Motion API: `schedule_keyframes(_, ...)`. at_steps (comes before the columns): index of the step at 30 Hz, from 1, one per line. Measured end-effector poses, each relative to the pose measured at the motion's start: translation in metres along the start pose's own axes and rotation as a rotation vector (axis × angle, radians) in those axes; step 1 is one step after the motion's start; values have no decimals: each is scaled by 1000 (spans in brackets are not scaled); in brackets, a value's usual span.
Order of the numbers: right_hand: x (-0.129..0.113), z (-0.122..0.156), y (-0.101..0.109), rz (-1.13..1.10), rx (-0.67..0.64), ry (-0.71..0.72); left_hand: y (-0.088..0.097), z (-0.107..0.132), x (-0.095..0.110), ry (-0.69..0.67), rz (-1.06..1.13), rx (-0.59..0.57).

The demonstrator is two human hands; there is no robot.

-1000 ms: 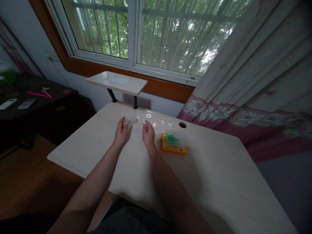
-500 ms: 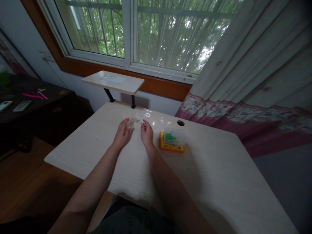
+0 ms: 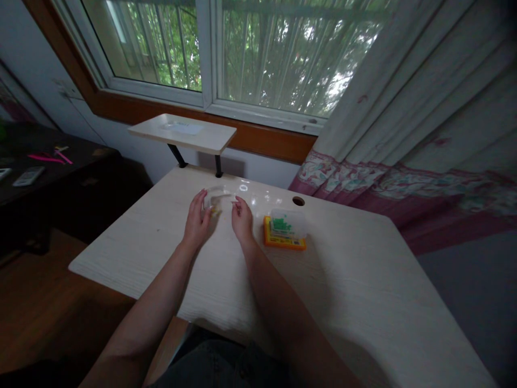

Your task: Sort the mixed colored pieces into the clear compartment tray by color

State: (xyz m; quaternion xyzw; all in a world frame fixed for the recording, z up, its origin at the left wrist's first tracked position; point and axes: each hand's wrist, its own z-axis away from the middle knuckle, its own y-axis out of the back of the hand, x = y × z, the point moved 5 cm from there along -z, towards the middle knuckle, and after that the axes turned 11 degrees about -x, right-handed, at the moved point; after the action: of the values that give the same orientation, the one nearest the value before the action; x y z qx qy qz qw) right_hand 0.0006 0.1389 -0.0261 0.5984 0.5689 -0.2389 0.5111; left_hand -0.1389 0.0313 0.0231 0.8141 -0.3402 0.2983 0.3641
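Observation:
My left hand (image 3: pixel 196 221) curves around the left side of a see-through plastic item (image 3: pixel 220 199), fingers and thumb closed on it. Its outline is faint, so I cannot tell its exact kind. Something small and yellowish shows at its lower left, by my left thumb. On the other side, my right hand (image 3: pixel 241 218) pinches the right edge of the clear item between thumb and fingers. To the right of that hand, a clear plastic box (image 3: pixel 297 222) with small green pieces in it rests on an orange and yellow box (image 3: pixel 285 245).
The pale wooden desk (image 3: pixel 347 280) carries a small raised shelf (image 3: pixel 210 141) at its back left, with a paper-like sheet (image 3: pixel 188 128) on it. A round hole (image 3: pixel 298 201) is near the back edge. A dark table (image 3: pixel 86 164) with pink items stands at left; a curtain (image 3: pixel 388 178) hangs at right.
The clear item looks more spread out between my hands now. My left hand has shifted slightly left and away, widening the gap to my right hand, which stays nearly in place.

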Motion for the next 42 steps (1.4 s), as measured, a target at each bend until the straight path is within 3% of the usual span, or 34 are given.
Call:
schedule_keyframes(5,4,0,-1,-30,-5,18,9,2,-19,116,242,244)
schedule_keyframes(12,5,-1,-1,-37,-24,17,13,2,-56,343,696,489)
schedule_keyframes(17,6,-1,-2,-45,-22,17,24,4,-68,386,724,628)
schedule_keyframes(31,3,-1,0,-14,-22,19,16,-2,-49,510,1055,536)
schedule_keyframes(38,3,-2,-1,-5,-24,18,11,-2,-46,560,1072,452)
schedule_keyframes(42,4,-1,-1,-10,-26,16,13,-3,-47,494,1000,462)
